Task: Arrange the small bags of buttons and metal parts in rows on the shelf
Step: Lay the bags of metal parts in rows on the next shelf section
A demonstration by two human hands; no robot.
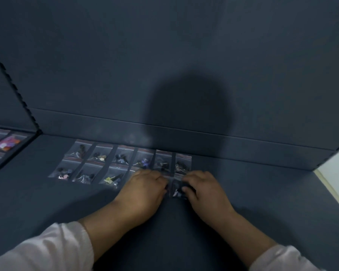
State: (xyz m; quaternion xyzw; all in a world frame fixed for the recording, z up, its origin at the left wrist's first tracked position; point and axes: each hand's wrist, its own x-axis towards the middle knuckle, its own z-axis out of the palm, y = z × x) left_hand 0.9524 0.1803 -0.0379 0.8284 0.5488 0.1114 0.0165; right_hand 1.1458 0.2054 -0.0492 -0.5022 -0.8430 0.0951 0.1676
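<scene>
Small clear bags of buttons and metal parts lie flat in two rows on the dark grey shelf (47,192). The back row (123,156) holds several bags; the front row (84,174) shows three at the left. My left hand (143,190) lies palm down over the front row's right part, hiding whatever is beneath. My right hand (204,189) rests beside it, fingertips pinching one clear bag (177,189) that sits between both hands at the front row's right end. Both hands touch this bag's edges.
The shelf's dark back wall (164,75) rises behind the rows, with a low ledge (125,128) along its foot. A neighbouring compartment at left holds bags of bright pink and orange pieces (6,142). The shelf's right edge (321,184) drops to a pale floor.
</scene>
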